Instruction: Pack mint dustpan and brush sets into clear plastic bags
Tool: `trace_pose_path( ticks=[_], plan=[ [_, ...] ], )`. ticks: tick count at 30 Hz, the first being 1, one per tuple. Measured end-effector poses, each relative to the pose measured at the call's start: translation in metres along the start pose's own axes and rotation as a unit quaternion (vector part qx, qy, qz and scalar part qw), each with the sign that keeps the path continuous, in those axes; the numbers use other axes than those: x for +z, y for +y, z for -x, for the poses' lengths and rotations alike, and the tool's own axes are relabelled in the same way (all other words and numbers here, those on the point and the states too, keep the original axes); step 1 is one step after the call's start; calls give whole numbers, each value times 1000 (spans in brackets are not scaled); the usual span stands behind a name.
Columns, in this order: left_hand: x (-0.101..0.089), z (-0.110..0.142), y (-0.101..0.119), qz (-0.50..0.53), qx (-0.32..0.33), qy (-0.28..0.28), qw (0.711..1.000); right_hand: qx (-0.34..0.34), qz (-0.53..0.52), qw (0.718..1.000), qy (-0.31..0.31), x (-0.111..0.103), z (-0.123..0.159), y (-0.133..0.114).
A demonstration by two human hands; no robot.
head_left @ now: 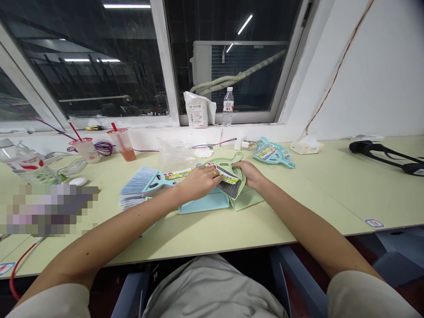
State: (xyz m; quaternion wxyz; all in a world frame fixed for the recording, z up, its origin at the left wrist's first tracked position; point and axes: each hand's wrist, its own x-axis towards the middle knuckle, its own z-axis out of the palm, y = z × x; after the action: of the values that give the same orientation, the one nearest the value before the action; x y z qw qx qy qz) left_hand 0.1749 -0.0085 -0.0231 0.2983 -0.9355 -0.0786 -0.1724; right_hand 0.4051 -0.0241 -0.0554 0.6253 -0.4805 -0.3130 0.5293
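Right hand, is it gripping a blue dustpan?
No, the right hand grips a light green dustpan by its edge.

Legible text: none; brush label [229, 177], white package [197, 111] and clear bottle [228, 107] are bearing print too small to read.

I see a wide window [167, 62], white-framed, and its glass is dark. On this glass, bright tube lights [126, 6] are shining as thin white lines. To the right of the window, there is a plain white wall [380, 75]. Below the window stands a long table [321, 176] of pale yellow-green colour. Farther from the window is a blue-grey chair [129, 298]. The floor [108, 289] is shadowed, perhaps dark red.
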Motion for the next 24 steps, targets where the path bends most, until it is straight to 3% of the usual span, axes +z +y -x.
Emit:
trace_pose_path(
  ticks=[8, 12, 15, 17, 21, 24],
  plan=[
    [-2, 4, 3, 70, 5, 10, 998, 5, 6, 1000, -9, 0, 2, 1],
    [-3, 12, -15, 122, -41, 45, 991, 7, 5, 1000, -4, 1, 5, -1],
    [0, 17, -57, 134, -185, 81, 970, 19, 1, 1000, 3, 1, 5, -3],
    [7, 19, -96, 120, -307, 63, 942, 22, -1, 1000, 3, 0, 4, -4],
    [29, 20, -166, 57, -516, -61, 852, 20, -7, 1000, 1, 0, 2, -3],
    [43, 21, -194, 90, -611, -160, 770, 19, -12, 1000, 4, -1, 2, -4]
  ],
)
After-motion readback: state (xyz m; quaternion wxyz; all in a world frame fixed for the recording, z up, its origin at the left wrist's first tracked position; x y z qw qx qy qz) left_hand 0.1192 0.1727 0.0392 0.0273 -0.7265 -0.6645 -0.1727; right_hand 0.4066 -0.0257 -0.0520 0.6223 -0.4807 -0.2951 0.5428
